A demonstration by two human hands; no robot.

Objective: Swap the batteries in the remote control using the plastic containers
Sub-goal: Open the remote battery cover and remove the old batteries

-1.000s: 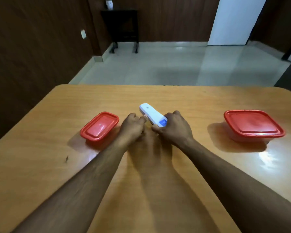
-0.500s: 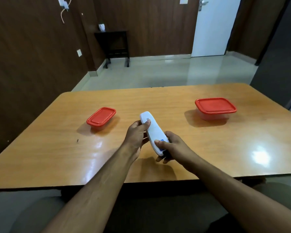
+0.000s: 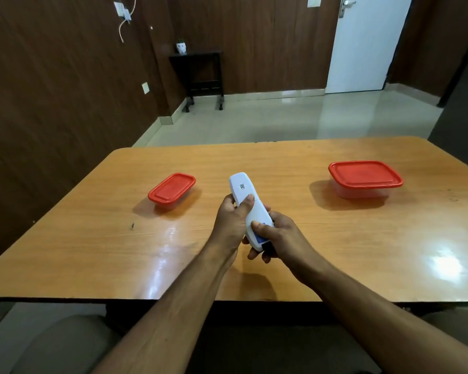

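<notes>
Your left hand [image 3: 231, 218] wraps the middle of the white remote control [image 3: 247, 209], thumb across its back; your right hand [image 3: 277, 234] pinches the lower end, thumb on the battery cover. Press and slide that cover steadily, bracing with the left. Two closed red-lidded containers [image 3: 172, 188] [image 3: 365, 176] flank you on the glossy wooden table [image 3: 92, 238]; tiled floor and a white door [image 3: 368, 44] lie beyond.

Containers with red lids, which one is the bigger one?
The right container, past the right hand, is bigger: wider and taller, clear wall showing under its lid. The left container is narrower and lower.
</notes>
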